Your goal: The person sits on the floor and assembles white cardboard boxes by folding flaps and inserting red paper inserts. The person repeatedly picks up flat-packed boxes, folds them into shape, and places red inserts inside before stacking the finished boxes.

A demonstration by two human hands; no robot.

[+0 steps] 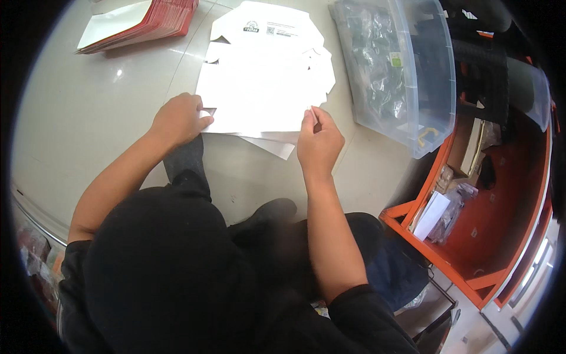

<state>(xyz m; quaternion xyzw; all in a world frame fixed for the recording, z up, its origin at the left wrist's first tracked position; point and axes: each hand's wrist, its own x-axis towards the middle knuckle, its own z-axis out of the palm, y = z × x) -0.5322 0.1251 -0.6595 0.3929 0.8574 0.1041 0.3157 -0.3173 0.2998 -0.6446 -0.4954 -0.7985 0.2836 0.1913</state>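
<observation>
A white die-cut cardboard box blank [259, 76] lies flat on the floor in front of me, with notched flaps along both sides and small dark print near its far edge. My left hand [180, 120] pinches a flap at its near left corner. At the near right corner, my right hand [319, 138] grips the edge between thumb and fingers. Beneath the near edge, another white sheet [274, 146] sticks out at an angle.
Far left stands a stack of folded red-and-white cardboard [138, 26]. A clear plastic bin [389, 71] with bagged items is on the right. Beyond it, an orange metal shelf [495, 200] holds plastic bags and a white box. My dark-clothed legs [259, 218] are close below the sheets.
</observation>
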